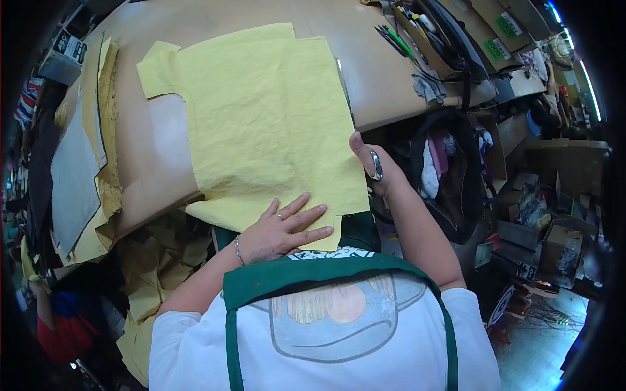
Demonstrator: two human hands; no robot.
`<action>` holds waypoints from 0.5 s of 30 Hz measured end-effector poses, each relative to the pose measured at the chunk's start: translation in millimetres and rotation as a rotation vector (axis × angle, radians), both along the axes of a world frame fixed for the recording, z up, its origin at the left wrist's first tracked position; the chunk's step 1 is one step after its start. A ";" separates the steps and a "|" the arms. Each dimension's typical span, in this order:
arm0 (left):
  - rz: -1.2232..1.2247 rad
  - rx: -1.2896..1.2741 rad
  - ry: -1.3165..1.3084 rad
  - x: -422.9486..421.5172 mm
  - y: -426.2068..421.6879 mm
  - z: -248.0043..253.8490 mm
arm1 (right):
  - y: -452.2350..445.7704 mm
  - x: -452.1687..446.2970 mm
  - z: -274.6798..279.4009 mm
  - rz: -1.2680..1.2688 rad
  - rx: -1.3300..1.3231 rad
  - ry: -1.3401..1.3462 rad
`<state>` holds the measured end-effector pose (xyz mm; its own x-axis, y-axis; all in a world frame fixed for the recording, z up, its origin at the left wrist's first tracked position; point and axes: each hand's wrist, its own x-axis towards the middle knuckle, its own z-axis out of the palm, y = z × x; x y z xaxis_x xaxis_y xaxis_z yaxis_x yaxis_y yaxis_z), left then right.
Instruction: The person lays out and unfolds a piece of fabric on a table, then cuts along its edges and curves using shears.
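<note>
A large yellow sheet [267, 124] with a notched outline lies over the table edge and hangs down toward my green apron. My left hand [283, 228] rests flat on its lower part, fingers spread, with a ring and a bracelet showing. At the sheet's right edge is my right hand [375, 163], thumb up along the edge and a shiny metal ring-shaped thing at the fingers. The other fingers of that hand are hidden under or behind the sheet, so its grip cannot be fully seen.
Stacked yellow and grey pieces [81, 156] lie at the table's left. Pens and a green marker [399, 40] lie at the back right, near a grey cloth [428, 86]. An open black bag [450, 173] is right of my right hand. Another person's arm [44, 306] shows far left.
</note>
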<state>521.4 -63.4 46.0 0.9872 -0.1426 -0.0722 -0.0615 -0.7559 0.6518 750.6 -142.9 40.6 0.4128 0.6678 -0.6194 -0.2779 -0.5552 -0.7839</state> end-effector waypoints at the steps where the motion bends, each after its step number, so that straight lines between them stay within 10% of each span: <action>1: -0.001 0.007 -0.001 -0.6 0.2 0.1 | 1.3 4.0 -2.7 0.031 -0.019 0.023; 15: -0.011 -0.026 0.015 -3.5 2.4 -1.2 | -2.4 -5.2 -7.4 -0.056 0.030 -0.054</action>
